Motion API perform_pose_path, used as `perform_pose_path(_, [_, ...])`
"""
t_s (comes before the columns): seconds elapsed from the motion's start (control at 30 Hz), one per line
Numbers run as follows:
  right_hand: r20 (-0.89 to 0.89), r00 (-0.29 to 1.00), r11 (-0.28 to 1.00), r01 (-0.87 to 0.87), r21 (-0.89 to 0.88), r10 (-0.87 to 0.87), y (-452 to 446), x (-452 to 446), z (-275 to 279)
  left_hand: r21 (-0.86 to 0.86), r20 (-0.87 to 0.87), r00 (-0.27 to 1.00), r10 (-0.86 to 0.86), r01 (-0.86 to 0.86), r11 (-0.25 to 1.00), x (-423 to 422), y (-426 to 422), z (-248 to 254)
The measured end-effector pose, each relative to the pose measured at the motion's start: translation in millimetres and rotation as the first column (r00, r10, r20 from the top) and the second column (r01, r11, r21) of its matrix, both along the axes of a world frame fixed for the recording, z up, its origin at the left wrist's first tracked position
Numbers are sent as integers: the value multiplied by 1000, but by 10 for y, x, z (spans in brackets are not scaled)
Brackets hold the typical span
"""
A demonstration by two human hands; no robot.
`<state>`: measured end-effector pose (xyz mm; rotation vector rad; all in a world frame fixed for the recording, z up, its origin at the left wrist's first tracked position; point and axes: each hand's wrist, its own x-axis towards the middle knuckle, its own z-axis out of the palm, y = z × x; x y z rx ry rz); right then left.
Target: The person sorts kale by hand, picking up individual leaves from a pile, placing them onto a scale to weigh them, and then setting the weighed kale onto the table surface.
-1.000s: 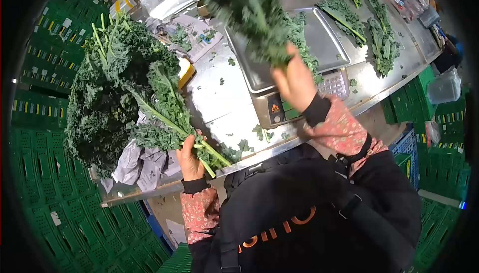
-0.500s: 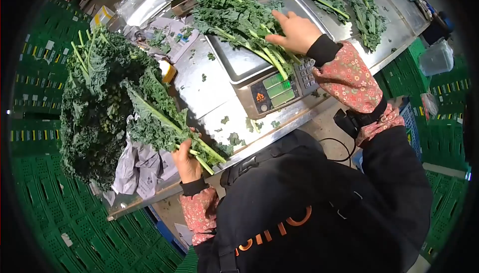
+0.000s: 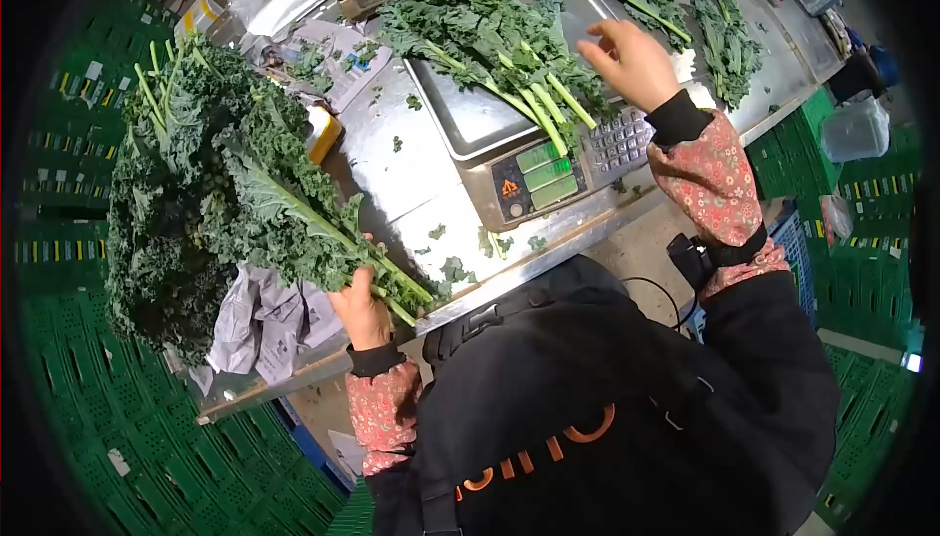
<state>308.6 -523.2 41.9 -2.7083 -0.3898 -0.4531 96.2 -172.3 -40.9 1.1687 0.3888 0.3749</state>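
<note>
Near the table's front edge my left hand is closed around the stems of some kale leaves, their leafy ends pointing up and left. A big heap of curly kale lies behind them on the left. On the metal pan of a digital scale rests a kale bunch, its stems hanging over the green displays. To the right of that bunch my right hand hovers, apart from it, fingers spread and bent with nothing in them.
More kale leaves lie at the back right of the metal table. Crumpled paper sits under the heap. Leaf scraps are scattered about the scale. Green crates are stacked on both sides.
My right hand has moved right, away from the bunch on the scale. My left hand, still holding its kale leaves, has shifted only slightly left in view.
</note>
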Motion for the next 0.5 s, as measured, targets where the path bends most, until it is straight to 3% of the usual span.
perform_pose_path(0.03, [1, 1000, 1000, -3, -3, 3, -4, -16, -72, 10, -8, 1000, -10, 11, 1000, 6, 9, -9])
perform_pose_path(0.1, [-80, 990, 948, 86, -305, -116, 4, -75, -183, 4, -35, 999, -24, 24, 1000, -6, 27, -35])
perform_pose_path(0.17, [-262, 965, 953, -66, -296, -14, 5, -49, -339, -3, -55, 998, -41, 41, 999, -24, 44, -81])
perform_pose_path(0.23, [-384, 923, 988, -52, -146, -8, 21, -35, -366, -19, -89, 996, -28, 26, 999, -39, 39, -116])
perform_pose_path(0.27, [-362, 928, 996, -74, 45, 85, -31, 25, -476, -61, -56, 998, -10, 7, 998, -33, -7, -86])
perform_pose_path(0.3, [-360, 929, 996, -73, 41, 83, -73, 82, -523, -65, -54, 998, -11, 8, 998, -37, -3, -98])
perform_pose_path(0.37, [-479, 865, 952, 3, 307, 152, -129, 196, -587, -47, -88, 996, -13, 9, 999, -60, 41, -143])
perform_pose_path(0.43, [-393, 918, 979, 28, 202, 55, -91, 217, -630, -47, -75, 997, -9, 6, 999, -56, 59, -183])
perform_pose_path(0.5, [-303, 948, 995, 96, -17, -96, 115, 129, -519, -54, -83, 996, -18, 14, 998, -62, 54, -180])
